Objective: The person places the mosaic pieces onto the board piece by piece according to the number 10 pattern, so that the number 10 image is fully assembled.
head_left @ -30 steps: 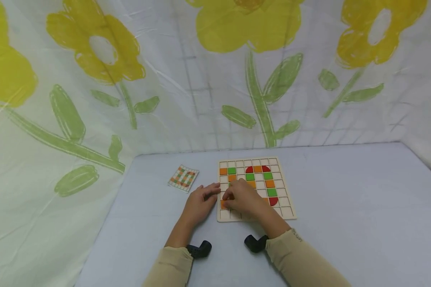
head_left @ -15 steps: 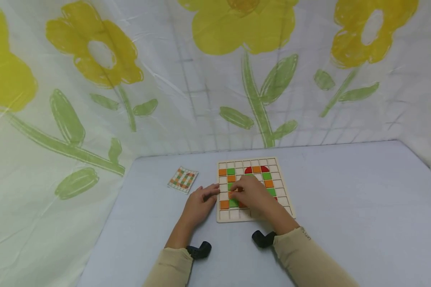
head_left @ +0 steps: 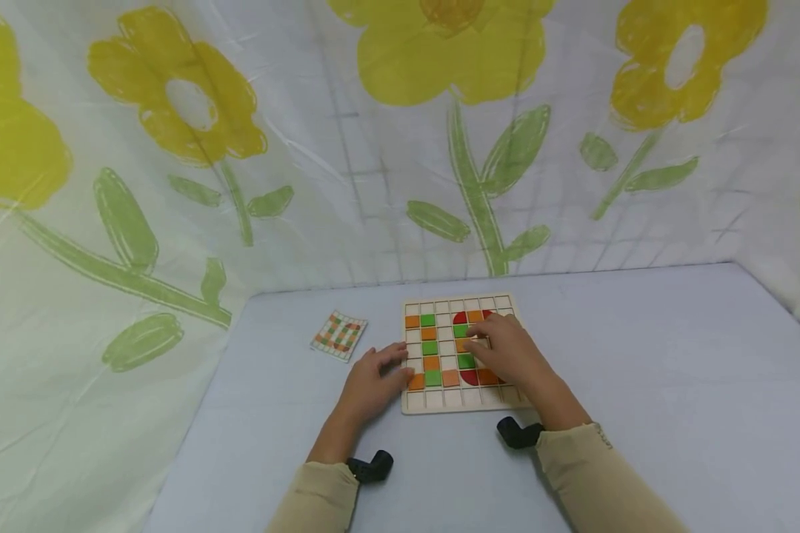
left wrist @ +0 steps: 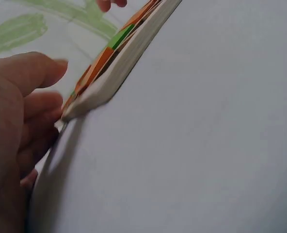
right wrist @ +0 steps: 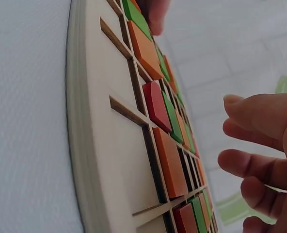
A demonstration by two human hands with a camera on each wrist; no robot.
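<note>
While the left hand [head_left: 372, 381] is resting with relaxed fingers against the left edge of the wooden grid board [head_left: 468, 398] near the worktop's [head_left: 640, 385] middle, the right hand [head_left: 510, 352] is hovering over the coloured tiles [head_left: 430, 363], fingers loosely spread, apparently gripping nothing. Roughly a third of the cells look filled; the rest are remaining bare. A pattern card [head_left: 338, 333] is lying toward the back left.

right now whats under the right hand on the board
The right hand lies over the wooden board, hiding its right-hand cells. Orange, green and red tiles show beside it; what lies beneath the palm cannot be seen.
</note>
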